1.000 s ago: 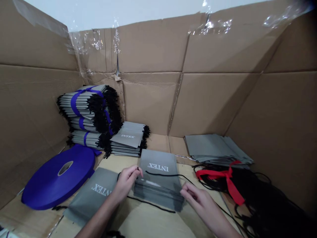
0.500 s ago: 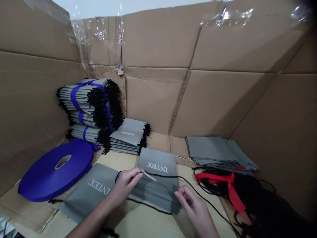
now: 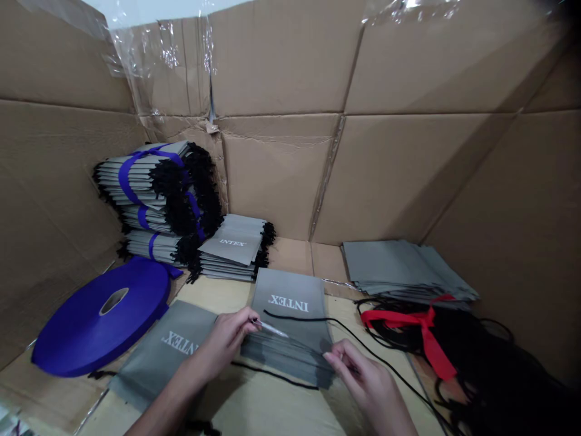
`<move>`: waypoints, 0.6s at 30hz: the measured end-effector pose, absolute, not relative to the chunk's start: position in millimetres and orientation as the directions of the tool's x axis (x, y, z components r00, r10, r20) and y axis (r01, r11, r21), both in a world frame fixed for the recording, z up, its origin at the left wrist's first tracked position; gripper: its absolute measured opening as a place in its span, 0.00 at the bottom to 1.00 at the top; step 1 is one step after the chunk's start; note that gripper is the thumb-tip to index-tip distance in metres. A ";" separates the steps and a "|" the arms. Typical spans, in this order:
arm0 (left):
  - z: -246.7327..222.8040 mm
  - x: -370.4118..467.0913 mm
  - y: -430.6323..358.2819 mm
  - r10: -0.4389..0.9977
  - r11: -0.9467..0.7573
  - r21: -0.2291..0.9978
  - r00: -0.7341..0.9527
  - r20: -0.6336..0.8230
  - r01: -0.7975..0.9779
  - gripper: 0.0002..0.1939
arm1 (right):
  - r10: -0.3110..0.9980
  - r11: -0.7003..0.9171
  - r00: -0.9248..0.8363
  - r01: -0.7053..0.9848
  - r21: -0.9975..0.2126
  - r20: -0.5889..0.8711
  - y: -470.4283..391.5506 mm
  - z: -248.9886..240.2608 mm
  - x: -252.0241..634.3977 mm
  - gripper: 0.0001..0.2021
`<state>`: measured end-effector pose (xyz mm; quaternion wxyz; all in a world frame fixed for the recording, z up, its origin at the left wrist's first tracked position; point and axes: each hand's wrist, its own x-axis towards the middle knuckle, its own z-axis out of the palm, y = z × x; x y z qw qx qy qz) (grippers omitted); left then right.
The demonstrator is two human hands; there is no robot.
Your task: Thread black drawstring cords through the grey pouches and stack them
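My left hand (image 3: 236, 330) is closed in a pinch on a slender pale tool (image 3: 272, 328), which points right. From its tip a faint thin strand runs to my right hand (image 3: 351, 369), whose fingers are pinched together on it. Below and behind the tool is a stack of grey fabric pouches (image 3: 290, 284) printed INTEX. Across the top pouch lies a black cord (image 3: 331, 319), its loose end just right of my left fingers. Another grey pouch (image 3: 167, 351) lies partly under my left forearm, with black cord at its edges.
A purple ribbon roll (image 3: 72, 321) lies at left. Behind it stand bundled pouches (image 3: 136, 181) tied with purple ribbon, beside a smaller corded pile (image 3: 231, 242). At right are plain grey pouches (image 3: 394, 263) and black cords (image 3: 499, 363) tied with red ribbon (image 3: 429, 330). Cardboard walls (image 3: 272, 66) surround everything.
The black cord that ran at my left fingers now lies with its end free on the top pouch. Both hands keep their pinch, and the view has shifted slightly.
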<state>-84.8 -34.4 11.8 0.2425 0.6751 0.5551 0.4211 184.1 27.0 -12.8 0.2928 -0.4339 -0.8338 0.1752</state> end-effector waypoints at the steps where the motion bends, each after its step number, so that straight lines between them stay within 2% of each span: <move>1: 11.2 -84.5 -34.4 0.958 -0.257 0.797 0.033 0.286 0.546 0.12 | 0.819 0.573 -0.459 0.619 -0.538 0.344 26.9 -12.6 184.2 0.16; 6: 8.6 -80.0 -34.9 0.972 -0.195 0.830 -0.011 0.236 0.523 0.10 | 0.771 0.637 -0.501 0.612 -0.470 0.392 25.6 -12.9 184.8 0.16; 13: 7.6 -74.9 -33.1 0.972 -0.143 0.923 -0.125 0.199 0.357 0.16 | 0.719 0.690 -0.506 0.598 -0.407 0.477 18.3 -6.8 180.0 0.18; 18: 6.6 -76.4 -22.9 0.961 -0.059 0.995 -0.265 0.077 0.076 0.19 | 0.632 0.772 -0.581 0.529 -0.351 0.513 12.4 1.1 175.7 0.18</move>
